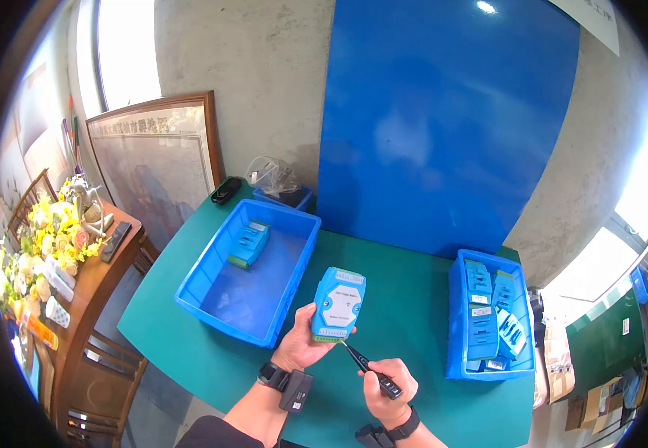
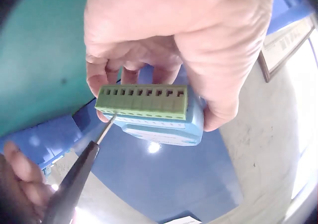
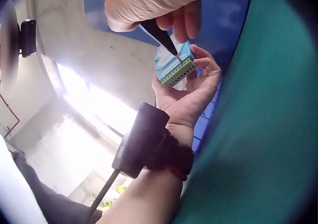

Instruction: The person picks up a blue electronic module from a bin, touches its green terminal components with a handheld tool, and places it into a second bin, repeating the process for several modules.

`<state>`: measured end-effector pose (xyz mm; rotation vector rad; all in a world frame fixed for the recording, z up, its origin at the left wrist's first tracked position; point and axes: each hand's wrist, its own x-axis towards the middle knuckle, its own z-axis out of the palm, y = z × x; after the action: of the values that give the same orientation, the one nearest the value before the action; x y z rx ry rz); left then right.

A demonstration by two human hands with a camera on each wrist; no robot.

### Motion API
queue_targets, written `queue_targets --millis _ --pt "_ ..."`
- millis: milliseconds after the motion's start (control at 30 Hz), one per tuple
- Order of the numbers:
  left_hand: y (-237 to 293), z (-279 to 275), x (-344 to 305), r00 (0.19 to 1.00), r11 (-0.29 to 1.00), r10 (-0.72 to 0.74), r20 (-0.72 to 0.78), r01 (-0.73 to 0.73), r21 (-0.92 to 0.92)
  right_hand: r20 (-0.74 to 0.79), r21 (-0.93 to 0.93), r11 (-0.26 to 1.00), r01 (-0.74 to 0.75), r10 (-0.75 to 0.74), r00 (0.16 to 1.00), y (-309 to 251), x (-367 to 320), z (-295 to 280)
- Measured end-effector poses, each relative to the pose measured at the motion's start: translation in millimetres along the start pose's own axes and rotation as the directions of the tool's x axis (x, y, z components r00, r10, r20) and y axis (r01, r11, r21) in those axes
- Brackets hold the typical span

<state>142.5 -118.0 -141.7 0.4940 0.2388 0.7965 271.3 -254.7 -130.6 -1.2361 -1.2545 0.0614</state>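
Observation:
My left hand (image 1: 301, 340) grips a light-blue electronic module (image 1: 339, 302) with a white label, held up over the table. Along its near edge runs a green terminal block (image 2: 141, 100) with a row of square openings. The right hand (image 1: 391, 384) holds a black-handled screwdriver (image 1: 365, 366). In the left wrist view, the thin metal shaft (image 2: 106, 129) has its tip right at the small holes on the green block, toward the end away from my left thumb. From the right wrist, the screwdriver (image 3: 160, 37) slants down to the module (image 3: 171, 60).
A blue bin (image 1: 204, 317) at left holds one similar module (image 1: 249, 244). Another blue bin (image 1: 455, 321) at right holds several modules (image 1: 482, 332). Both stand on the green table (image 1: 421, 276). Behind it rises a blue panel (image 1: 443, 119). A black object (image 1: 226, 191) lies at the back left.

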Motion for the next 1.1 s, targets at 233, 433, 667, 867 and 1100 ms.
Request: queue_targets --millis 233,433,667,867,1100 --pt "-3 -2 -1 0.998 0.998 0.018 0.052 -0.022 0.063 0.047 0.024 0.997 0.07 -0.071 0.996 -4 2 -3" --pt "-1 -3 -1 0.998 0.997 0.029 0.054 -0.033 0.063 0.075 0.041 0.994 0.106 -0.108 0.991 -5 4 -1" --pt "-1 -4 0 0.994 0.999 0.047 0.096 -0.049 0.018 0.118 0.039 0.997 0.061 -0.065 0.991 -7 4 0" --pt "1 -5 -1 0.991 0.998 0.063 0.114 -0.066 0.022 0.142 0.064 0.997 0.045 -0.054 0.988 -7 5 -1" --pt "-1 -2 -1 0.999 0.999 0.023 0.046 -0.025 0.044 0.095 -0.006 0.98 0.197 -0.195 0.976 -12 5 -6"
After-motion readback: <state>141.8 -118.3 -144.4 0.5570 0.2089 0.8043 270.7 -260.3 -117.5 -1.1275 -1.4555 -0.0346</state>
